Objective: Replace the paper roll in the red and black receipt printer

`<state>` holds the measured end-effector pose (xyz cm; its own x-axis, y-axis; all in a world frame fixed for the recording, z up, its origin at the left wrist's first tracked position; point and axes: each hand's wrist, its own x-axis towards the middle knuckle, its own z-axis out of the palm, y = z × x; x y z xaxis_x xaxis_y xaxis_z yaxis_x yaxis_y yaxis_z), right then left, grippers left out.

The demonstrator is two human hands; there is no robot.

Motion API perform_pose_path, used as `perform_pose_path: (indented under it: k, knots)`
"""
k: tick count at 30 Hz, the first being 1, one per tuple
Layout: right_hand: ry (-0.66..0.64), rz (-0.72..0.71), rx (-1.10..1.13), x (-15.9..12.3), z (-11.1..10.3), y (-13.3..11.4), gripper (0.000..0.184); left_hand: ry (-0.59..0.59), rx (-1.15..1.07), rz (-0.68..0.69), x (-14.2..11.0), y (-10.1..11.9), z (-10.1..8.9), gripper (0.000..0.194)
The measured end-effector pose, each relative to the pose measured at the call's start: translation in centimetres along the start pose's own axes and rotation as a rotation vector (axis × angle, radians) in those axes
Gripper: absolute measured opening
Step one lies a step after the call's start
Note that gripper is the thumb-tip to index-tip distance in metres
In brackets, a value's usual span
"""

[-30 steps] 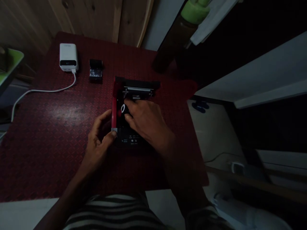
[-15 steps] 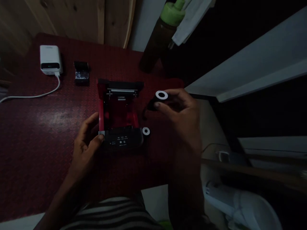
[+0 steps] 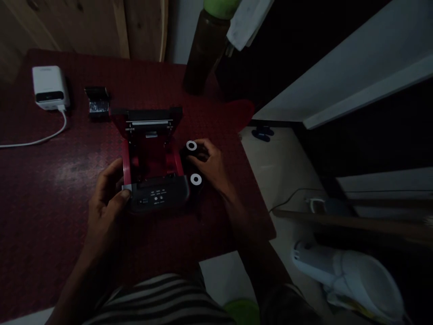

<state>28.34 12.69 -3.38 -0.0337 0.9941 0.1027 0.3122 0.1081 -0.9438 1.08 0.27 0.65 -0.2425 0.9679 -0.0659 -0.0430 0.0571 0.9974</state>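
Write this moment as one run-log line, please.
left hand: on red-black device, lid raised | right hand: at far roll | near roll: beside device

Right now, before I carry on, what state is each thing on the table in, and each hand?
Red-and-black device: lid raised, red interior showing.
Far roll: upright.
Near roll: upright.
White power bank: cable plugged in.
Bottle: standing, green cap on.
Left hand: holding the device's near left corner.
Right hand: holding the far roll.
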Motion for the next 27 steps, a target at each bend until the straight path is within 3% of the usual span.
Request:
perform_pose_path:
  k: [4,8,10,14,17,19,23,25,27]
  knots:
    - [-0.003,0.033,-0.009,-1.6,-1.7,-0.3,0.048,0.002,-0.005,0.011,0.1,0.0,0.0,0.056]
    - [0.054,0.122,-0.115,-5.4,-4.2,-1.6,0.033,-0.008,-0.017,-0.005,0.1,-0.1,0.0,0.056]
    - [0.018,0.146,-0.144,-7.2,-4.6,-2.2,0.028,-0.005,-0.016,-0.01,0.0,-0.1,0.0,0.056]
    - [-0.046,0.09,-0.133,-8.7,-2.5,-2.3,0.037,0.016,0.001,-0.003,0.0,-0.1,0.0,0.055]
    - [-0.018,0.06,-0.127,-8.7,-0.8,-1.8,0.03,0.018,0.002,-0.016,0.0,-0.2,0.0,0.056]
    - [-0.007,0.063,-0.127,-8.7,-0.8,-2.4,0.027,0.022,0.013,-0.029,-0.1,-0.1,0.1,0.056]
    - [-0.012,0.007,-0.207,-8.8,-3.4,-7.5,0.033,0.01,-0.008,-0.034,-0.2,0.1,0.3,0.056]
    - [-0.051,-0.175,-0.302,-8.1,-4.2,-10.9,0.035,-0.004,-0.032,-0.027,-0.2,0.2,0.4,0.055]
    - [-0.19,-0.378,-0.402,-6.9,-3.6,-13.7,0.036,-0.017,-0.05,-0.02,-0.2,0.4,0.5,0.055]
